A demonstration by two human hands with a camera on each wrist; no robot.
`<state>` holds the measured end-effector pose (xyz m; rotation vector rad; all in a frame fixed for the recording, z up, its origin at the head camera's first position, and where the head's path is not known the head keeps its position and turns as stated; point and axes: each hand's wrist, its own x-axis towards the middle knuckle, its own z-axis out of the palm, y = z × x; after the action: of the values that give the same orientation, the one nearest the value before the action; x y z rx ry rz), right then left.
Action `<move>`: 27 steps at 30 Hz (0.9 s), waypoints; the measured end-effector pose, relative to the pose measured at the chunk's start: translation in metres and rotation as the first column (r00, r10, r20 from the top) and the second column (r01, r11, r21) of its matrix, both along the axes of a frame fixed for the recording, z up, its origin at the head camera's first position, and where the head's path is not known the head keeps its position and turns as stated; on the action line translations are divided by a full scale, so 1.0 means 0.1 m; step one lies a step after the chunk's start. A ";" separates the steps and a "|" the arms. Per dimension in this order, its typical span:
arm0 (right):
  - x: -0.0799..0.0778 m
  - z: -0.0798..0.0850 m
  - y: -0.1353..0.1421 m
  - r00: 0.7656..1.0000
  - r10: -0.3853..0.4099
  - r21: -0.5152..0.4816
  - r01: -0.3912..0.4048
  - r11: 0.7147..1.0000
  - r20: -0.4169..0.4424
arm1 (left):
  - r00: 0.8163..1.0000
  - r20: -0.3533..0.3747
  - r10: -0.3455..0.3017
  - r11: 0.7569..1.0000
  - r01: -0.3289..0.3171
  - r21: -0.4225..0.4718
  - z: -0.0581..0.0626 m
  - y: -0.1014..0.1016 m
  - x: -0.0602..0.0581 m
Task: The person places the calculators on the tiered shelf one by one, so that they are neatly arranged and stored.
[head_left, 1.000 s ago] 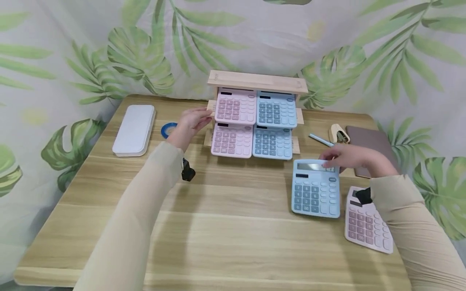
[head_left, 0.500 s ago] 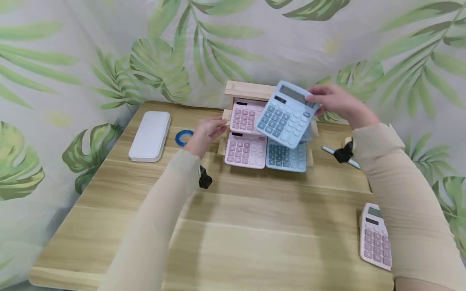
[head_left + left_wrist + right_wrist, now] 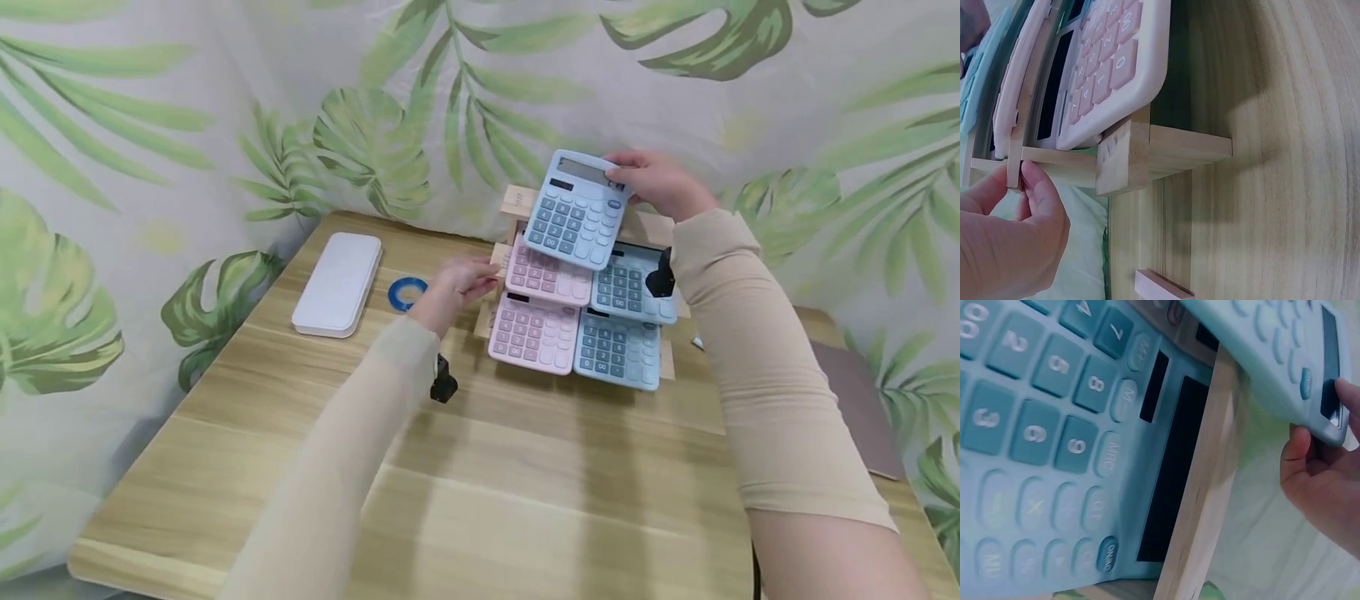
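My right hand holds a light blue calculator by its upper right corner, thumb on the display side. In the head view it hangs tilted over the top of a wooden rack. Below it, the rack bears a pink calculator and a blue calculator on its upper tier. A second pink calculator and a second blue calculator lean on the lower tier. With thumb and fingers, my left hand pinches the end of a wooden slat on the rack's left side.
Left of the rack lie a blue tape ring and a white case on the wooden table. A brown notebook lies partly behind the right sleeve. Leaf-patterned cloth hangs behind the table.
My right hand has carried the blue calculator from the table's right side up and left to above the rack. My left hand stays on the rack. The head view has shifted.
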<state>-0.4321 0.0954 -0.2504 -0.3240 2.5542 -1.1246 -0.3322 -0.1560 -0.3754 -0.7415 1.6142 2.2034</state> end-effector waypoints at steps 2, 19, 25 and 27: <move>-0.03 -0.03 -0.02 1.000 0.003 -0.011 -0.004 1.000 -0.017 | 1.000 0.002 -0.005 1.000 0.005 -0.004 0.01 0.01 0.02; 0.02 -0.05 -0.02 0.988 -0.147 -0.150 0.139 0.979 -0.047 | 0.998 -0.067 -0.014 1.000 0.014 -0.012 -0.04 -0.02 0.06; 0.82 -0.15 0.73 0.956 0.109 0.205 -0.053 0.977 -0.273 | 1.000 -0.027 -0.010 1.000 0.011 0.016 -0.04 -0.01 0.03; 1.14 -0.24 1.12 0.935 0.241 0.366 -0.135 0.921 -0.261 | 1.000 -0.023 -0.018 1.000 0.019 0.022 -0.02 0.00 0.03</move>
<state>-0.3176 0.2073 -0.2742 -0.6822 2.8414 -0.5762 -0.3296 -0.1561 -0.3779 -0.6955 1.5984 2.2206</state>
